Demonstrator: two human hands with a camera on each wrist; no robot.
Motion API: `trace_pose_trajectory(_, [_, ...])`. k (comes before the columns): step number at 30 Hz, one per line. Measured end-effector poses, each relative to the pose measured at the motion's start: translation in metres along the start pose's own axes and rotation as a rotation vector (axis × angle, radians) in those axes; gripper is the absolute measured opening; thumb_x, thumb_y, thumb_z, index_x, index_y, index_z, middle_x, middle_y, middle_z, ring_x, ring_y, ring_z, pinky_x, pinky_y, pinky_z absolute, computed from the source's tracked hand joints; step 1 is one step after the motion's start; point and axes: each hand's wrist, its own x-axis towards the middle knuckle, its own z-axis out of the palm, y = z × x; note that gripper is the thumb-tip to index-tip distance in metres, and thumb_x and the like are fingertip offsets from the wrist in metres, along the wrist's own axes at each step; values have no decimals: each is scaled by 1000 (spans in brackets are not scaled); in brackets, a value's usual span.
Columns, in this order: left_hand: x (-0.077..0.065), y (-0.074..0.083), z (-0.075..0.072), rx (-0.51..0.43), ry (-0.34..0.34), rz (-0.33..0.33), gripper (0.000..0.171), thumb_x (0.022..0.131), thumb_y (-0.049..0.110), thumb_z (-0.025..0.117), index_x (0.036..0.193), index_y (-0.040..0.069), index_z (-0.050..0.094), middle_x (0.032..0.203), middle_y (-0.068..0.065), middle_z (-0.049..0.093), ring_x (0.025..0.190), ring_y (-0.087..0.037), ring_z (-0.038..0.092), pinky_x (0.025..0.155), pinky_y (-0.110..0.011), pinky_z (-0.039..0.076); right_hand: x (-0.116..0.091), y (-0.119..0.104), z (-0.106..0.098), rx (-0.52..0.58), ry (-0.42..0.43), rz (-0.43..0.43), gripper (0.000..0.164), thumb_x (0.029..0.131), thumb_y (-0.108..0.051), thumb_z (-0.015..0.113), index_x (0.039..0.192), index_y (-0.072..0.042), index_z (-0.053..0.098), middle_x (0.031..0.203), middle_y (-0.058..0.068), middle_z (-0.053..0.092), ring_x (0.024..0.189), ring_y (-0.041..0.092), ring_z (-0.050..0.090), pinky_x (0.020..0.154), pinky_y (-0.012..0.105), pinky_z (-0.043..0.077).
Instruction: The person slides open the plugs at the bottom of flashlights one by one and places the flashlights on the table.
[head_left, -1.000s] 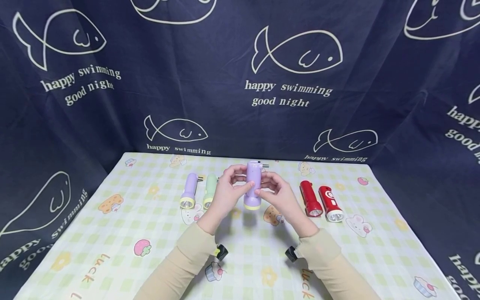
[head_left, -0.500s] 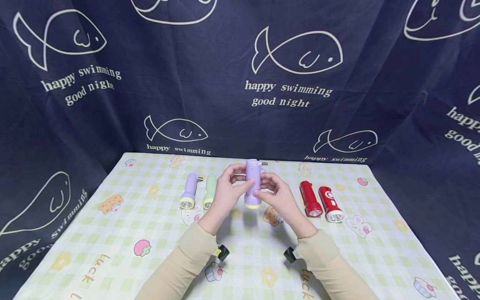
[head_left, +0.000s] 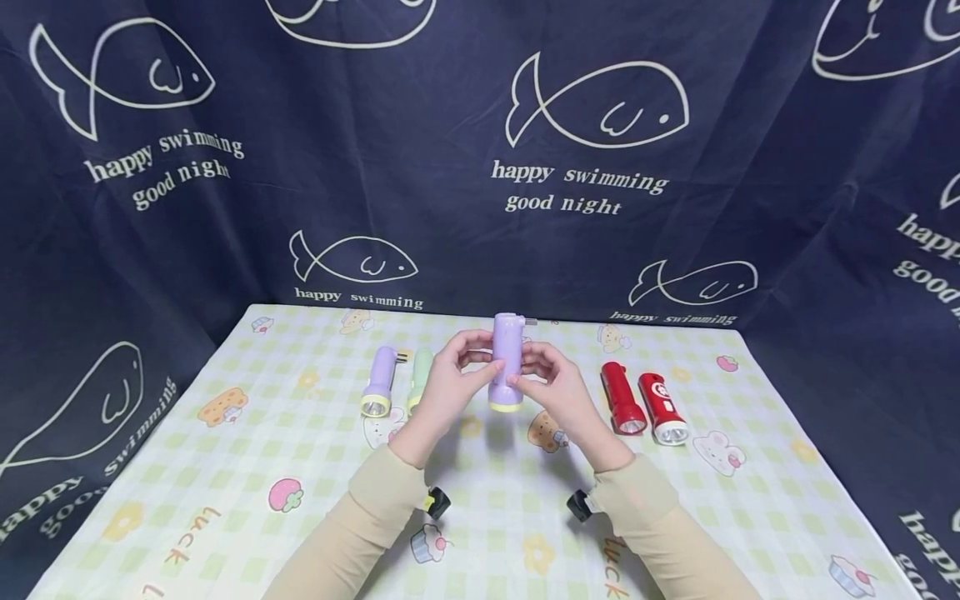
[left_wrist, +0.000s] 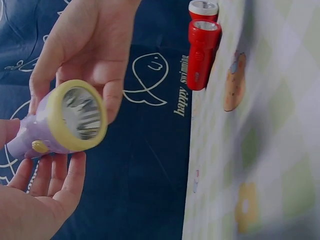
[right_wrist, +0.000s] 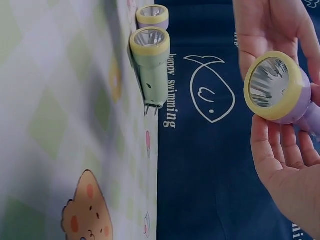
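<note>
Both hands hold a purple flashlight point(head_left: 507, 354) with a yellow rim above the middle of the table, its lens end down and two metal plug prongs point(head_left: 530, 322) folded out to the right near the top. My left hand point(head_left: 457, 377) grips it from the left, thumb on the near side. From the right, my right hand point(head_left: 557, 383) pinches the lower body, its thumb also in front. In the left wrist view, a yellow button point(left_wrist: 40, 146) shows on the body behind the silver reflector point(left_wrist: 82, 115). The far-side fingers are partly hidden in the head view.
To the left lie another purple flashlight point(head_left: 379, 379) and a green flashlight point(head_left: 422, 375), partly behind my left hand. Two red flashlights, one plain point(head_left: 622, 400) and one white-rimmed point(head_left: 662, 408), lie right. A checked cloth point(head_left: 300, 550) covers the table; a dark fish-print curtain point(head_left: 465, 125) hangs behind.
The held purple flashlight has risen slightly and its plug end has tipped up a little, with both hands keeping their grip. The flashlights on the table have stayed put.
</note>
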Motion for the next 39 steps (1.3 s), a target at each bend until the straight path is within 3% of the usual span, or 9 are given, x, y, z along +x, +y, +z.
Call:
trace_pose_trajectory(4, [-3,-2,0,16,-15,6,38,84,2,68,119,-5,54,121,-19,56,103,-35,59,92,-36,49,2,-4,0,6,11,7,43,82,-1,70,120,5,53,112,21,60,95,11,60,90,27,51])
trace_pose_trajectory(8, [-5,-3,1,21,-21,-7,39,84,4,69,119,-5,55,120,-18,56,101,-34,59,94,-42,48,5,-5,-1,23,16,14,43,82,0,70,121,5,53,112,21,60,94,10,60,88,24,51])
trace_pose_trajectory(16, [-9,-6,4,41,-6,-59,42,81,4,71,120,-2,55,119,-16,60,102,-30,59,88,-32,50,8,-7,-2,76,21,20,43,82,1,69,121,6,52,112,19,59,92,10,60,85,22,51])
trace_pose_trajectory(24, [-10,-9,8,-5,-12,-81,45,81,2,71,122,-4,53,115,-20,58,103,-30,58,84,-26,54,7,-7,-5,128,20,67,44,84,-1,68,124,4,51,113,16,59,94,11,61,79,21,53])
trace_pose_trajectory(31, [0,-42,9,16,34,-70,44,79,9,75,119,5,57,110,-12,62,98,-21,60,85,-28,53,6,-5,-5,149,24,85,43,84,-5,68,124,3,52,103,6,62,90,10,63,76,23,56])
trace_pose_trajectory(39, [1,-45,9,61,65,-131,44,79,15,75,119,5,58,110,-10,63,94,-19,60,85,-28,52,7,2,-1,134,33,119,43,87,-10,67,126,1,54,104,9,63,88,8,64,75,25,57])
